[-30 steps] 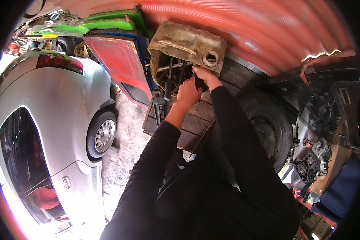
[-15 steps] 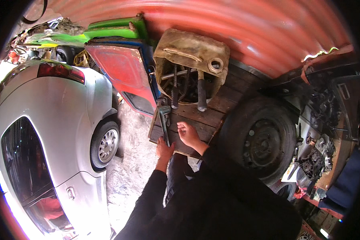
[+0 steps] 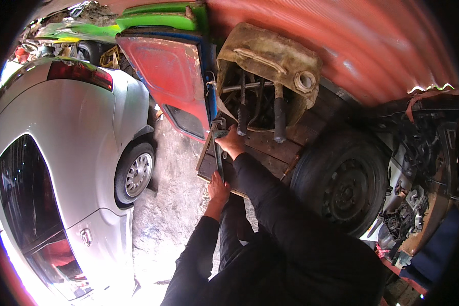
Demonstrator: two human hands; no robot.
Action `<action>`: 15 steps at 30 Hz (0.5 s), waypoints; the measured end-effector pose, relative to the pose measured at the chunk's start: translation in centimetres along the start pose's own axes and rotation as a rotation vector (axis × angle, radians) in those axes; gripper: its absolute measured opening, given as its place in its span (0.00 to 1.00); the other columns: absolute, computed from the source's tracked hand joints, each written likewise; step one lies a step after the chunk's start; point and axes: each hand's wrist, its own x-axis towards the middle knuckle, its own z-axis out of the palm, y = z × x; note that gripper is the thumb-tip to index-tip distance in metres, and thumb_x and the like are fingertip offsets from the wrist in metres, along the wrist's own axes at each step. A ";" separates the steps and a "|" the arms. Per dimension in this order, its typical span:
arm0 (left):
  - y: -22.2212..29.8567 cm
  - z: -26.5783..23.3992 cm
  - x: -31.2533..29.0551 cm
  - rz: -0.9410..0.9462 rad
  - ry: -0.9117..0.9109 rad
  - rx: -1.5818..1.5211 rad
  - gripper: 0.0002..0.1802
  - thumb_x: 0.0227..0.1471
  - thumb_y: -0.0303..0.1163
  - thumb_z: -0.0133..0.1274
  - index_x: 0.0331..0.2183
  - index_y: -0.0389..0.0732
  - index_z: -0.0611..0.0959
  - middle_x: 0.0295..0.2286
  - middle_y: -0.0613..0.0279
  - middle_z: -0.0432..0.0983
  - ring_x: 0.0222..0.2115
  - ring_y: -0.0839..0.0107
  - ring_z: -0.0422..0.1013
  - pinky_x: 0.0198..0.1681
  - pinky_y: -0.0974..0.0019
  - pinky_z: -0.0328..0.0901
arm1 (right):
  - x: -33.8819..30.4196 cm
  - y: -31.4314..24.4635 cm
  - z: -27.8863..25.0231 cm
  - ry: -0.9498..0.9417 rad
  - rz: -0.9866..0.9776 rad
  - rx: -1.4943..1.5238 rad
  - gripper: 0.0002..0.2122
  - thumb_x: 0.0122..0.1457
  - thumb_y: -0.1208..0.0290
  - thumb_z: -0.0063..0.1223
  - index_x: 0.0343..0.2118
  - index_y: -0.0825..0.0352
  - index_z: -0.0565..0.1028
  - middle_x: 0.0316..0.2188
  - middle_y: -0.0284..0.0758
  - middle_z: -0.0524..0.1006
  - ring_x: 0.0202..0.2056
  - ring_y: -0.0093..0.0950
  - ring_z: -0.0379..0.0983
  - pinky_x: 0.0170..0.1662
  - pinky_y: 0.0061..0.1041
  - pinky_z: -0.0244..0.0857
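A long pipe wrench [image 3: 219, 162] lies over the left edge of the wooden bench [image 3: 273, 145], its jaw end pointing away from me. My left hand [image 3: 219, 190] is closed around the near end of its handle. At the wrench's head, my right hand [image 3: 233, 143] has its fingers closed around the part just below the jaw; the fingertips are partly hidden. Just beyond stands a cut-open, dirty yellowish plastic jerrycan [image 3: 262, 51] full of tools. Two dark-gripped handles, one of them a thick handle [image 3: 279, 120], stick out of it toward me.
Right of the bench stands a wheel with a black tyre [image 3: 311, 176]. A silver car [image 3: 71, 132] is parked at the left, across a strip of concrete floor [image 3: 163, 204]. A red vehicle door [image 3: 163, 71] leans beyond the bench, before a red corrugated wall [image 3: 341, 46]. Engine parts [image 3: 410, 209] lie far right.
My right hand has moved forward and left from above the bench onto the wrench's head and closed there. The left hand stays on the handle. The whole view has shifted slightly.
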 end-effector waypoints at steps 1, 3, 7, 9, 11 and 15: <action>-0.3 0.0 -0.6 0.015 0.015 -0.039 0.40 0.49 0.33 0.62 0.59 0.31 0.62 0.53 0.37 0.69 0.51 0.40 0.72 0.52 0.45 0.69 | 0.5 0.6 -0.3 -0.054 0.008 0.037 0.38 0.42 0.50 0.75 0.52 0.69 0.69 0.50 0.50 0.77 0.52 0.47 0.75 0.54 0.42 0.70; -1.4 0.3 -2.3 0.044 0.012 -0.112 0.42 0.48 0.33 0.62 0.60 0.31 0.61 0.54 0.34 0.68 0.51 0.37 0.71 0.53 0.43 0.68 | -1.0 2.8 -0.3 -0.106 -0.021 0.170 0.34 0.41 0.55 0.77 0.46 0.69 0.70 0.44 0.48 0.78 0.47 0.43 0.77 0.48 0.39 0.70; -3.8 1.2 -8.5 0.082 -0.086 -0.224 0.41 0.51 0.32 0.60 0.62 0.33 0.61 0.50 0.34 0.72 0.48 0.35 0.72 0.51 0.41 0.69 | -5.7 7.8 -1.5 -0.204 -0.026 0.393 0.29 0.47 0.62 0.76 0.45 0.71 0.69 0.42 0.43 0.77 0.45 0.36 0.75 0.49 0.37 0.68; -4.8 1.2 -11.5 0.136 -0.106 -0.261 0.38 0.52 0.33 0.60 0.61 0.35 0.64 0.48 0.37 0.75 0.45 0.38 0.75 0.47 0.42 0.71 | -9.6 10.4 -2.3 -0.214 0.038 0.370 0.25 0.51 0.67 0.74 0.45 0.70 0.67 0.45 0.41 0.78 0.47 0.34 0.76 0.51 0.35 0.69; -5.7 1.2 -14.9 0.215 -0.083 -0.342 0.38 0.52 0.36 0.63 0.61 0.36 0.66 0.47 0.37 0.76 0.45 0.41 0.76 0.47 0.43 0.72 | -13.4 12.2 -3.1 -0.272 0.076 0.678 0.27 0.53 0.70 0.72 0.50 0.70 0.67 0.46 0.41 0.78 0.48 0.31 0.76 0.50 0.34 0.69; -3.8 -1.9 -17.4 0.190 -0.143 -0.482 0.31 0.57 0.39 0.62 0.57 0.36 0.72 0.41 0.41 0.80 0.37 0.52 0.80 0.40 0.53 0.75 | -18.8 8.9 -9.1 -0.246 -0.090 0.808 0.24 0.56 0.78 0.69 0.51 0.68 0.66 0.47 0.37 0.77 0.51 0.28 0.74 0.56 0.31 0.67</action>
